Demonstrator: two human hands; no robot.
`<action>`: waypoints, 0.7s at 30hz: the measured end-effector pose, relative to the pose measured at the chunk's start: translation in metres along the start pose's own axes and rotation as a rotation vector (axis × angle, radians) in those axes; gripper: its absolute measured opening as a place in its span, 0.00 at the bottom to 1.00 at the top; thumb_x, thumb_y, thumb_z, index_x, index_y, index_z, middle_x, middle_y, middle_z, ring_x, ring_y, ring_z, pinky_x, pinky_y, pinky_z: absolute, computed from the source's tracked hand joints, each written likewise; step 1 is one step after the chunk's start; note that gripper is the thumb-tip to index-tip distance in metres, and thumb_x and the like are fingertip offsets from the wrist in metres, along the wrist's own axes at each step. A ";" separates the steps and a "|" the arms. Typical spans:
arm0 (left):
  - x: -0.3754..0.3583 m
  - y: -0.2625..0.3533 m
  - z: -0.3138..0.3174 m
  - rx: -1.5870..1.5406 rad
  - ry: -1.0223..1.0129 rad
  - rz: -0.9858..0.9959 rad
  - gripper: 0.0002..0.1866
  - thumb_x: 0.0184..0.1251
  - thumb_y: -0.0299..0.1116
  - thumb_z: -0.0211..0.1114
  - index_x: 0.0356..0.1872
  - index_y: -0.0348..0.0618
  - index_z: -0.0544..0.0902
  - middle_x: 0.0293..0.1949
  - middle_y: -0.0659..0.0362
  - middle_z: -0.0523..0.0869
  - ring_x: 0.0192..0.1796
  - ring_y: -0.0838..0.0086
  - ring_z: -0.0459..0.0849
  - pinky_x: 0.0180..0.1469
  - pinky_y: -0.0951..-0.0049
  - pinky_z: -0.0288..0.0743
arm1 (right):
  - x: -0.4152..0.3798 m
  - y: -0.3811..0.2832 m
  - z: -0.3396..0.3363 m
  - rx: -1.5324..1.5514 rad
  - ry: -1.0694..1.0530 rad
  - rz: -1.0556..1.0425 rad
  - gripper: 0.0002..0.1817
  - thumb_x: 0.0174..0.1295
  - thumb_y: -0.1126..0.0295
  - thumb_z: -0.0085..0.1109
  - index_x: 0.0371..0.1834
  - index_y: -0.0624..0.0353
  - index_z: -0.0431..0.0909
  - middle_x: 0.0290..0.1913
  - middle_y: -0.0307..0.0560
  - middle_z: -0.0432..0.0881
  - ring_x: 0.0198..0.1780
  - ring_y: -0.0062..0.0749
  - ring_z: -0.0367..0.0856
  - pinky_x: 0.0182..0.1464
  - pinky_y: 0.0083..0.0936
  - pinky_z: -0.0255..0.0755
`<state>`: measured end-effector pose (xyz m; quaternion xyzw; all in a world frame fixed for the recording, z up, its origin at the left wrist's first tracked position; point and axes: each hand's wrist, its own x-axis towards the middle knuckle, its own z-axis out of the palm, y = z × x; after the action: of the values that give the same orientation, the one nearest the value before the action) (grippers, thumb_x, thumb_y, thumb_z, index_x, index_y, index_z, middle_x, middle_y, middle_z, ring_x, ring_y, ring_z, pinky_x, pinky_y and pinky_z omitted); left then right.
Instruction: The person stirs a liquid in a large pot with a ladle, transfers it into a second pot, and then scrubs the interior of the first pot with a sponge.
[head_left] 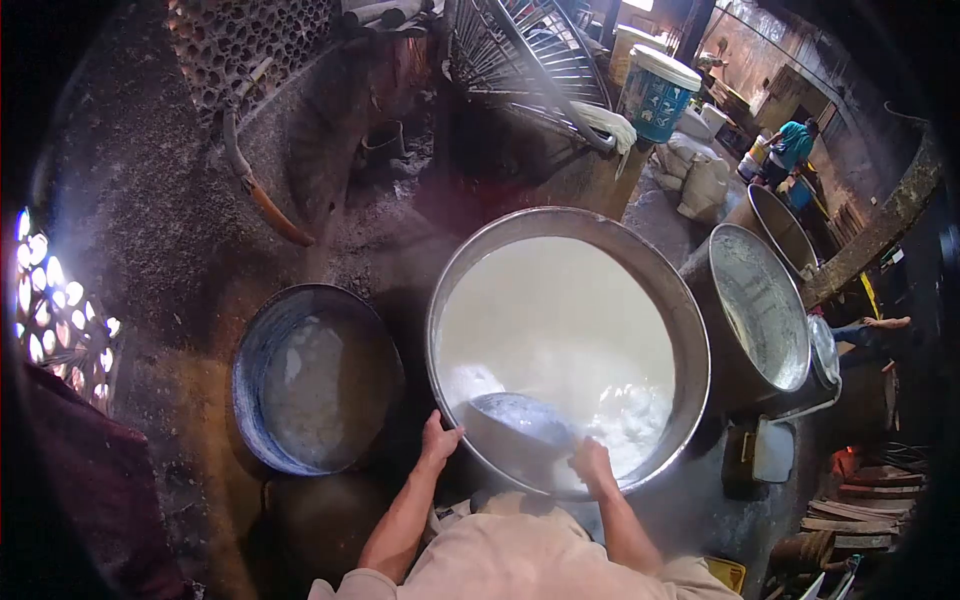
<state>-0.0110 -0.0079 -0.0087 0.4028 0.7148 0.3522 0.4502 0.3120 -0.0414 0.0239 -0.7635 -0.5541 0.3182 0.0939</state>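
A large round metal pot (692, 330) in front of me holds a milky white liquid (555, 300), with foam near the close side. My left hand (438, 440) is closed on the pot's near-left rim. My right hand (590, 462) reaches over the near side and grips the edge of a shallow metal bowl (522, 417). The bowl lies tilted at the liquid's surface, on the near side of the pot. Some of the right hand's fingers are hidden, and steam or haze softens the view there.
To the left stands a smaller dark pot (245, 380) with cloudy liquid. At the right are a tall metal drum (800, 350) and stacked wood (850, 525). Behind are a blue bucket (658, 105), a slatted round metal frame (530, 60) and sacks (705, 185). A person (792, 145) bends at the far right.
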 end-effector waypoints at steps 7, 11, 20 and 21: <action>0.011 -0.024 0.013 -0.090 0.025 0.099 0.23 0.44 0.30 0.69 0.46 0.39 0.76 0.40 0.46 0.83 0.47 0.55 0.82 0.50 0.64 0.74 | -0.026 -0.068 -0.054 0.378 -0.151 0.067 0.15 0.41 0.75 0.63 0.34 0.61 0.72 0.22 0.39 0.73 0.18 0.25 0.71 0.16 0.24 0.67; 0.022 -0.048 0.024 -0.138 0.011 0.099 0.25 0.46 0.30 0.70 0.49 0.39 0.76 0.44 0.49 0.83 0.50 0.60 0.81 0.53 0.66 0.72 | 0.014 -0.117 -0.098 0.231 -0.040 -0.133 0.13 0.43 0.75 0.57 0.35 0.66 0.74 0.22 0.56 0.78 0.21 0.40 0.79 0.21 0.34 0.73; 0.004 -0.004 0.004 0.031 -0.008 -0.016 0.33 0.43 0.35 0.73 0.53 0.33 0.74 0.47 0.43 0.82 0.52 0.53 0.80 0.55 0.64 0.72 | 0.145 -0.198 -0.056 -0.320 0.175 -0.345 0.17 0.48 0.73 0.54 0.44 0.57 0.77 0.37 0.61 0.82 0.41 0.54 0.81 0.43 0.44 0.77; 0.002 0.001 0.001 0.035 -0.007 -0.012 0.33 0.43 0.35 0.73 0.53 0.33 0.74 0.47 0.43 0.82 0.52 0.53 0.80 0.55 0.64 0.72 | 0.148 -0.199 -0.051 -0.410 0.153 -0.325 0.18 0.48 0.73 0.54 0.45 0.56 0.77 0.37 0.59 0.82 0.41 0.53 0.82 0.43 0.43 0.78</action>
<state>-0.0098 -0.0059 -0.0087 0.4075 0.7217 0.3356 0.4477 0.2128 0.1771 0.1062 -0.6896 -0.7134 0.1215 0.0286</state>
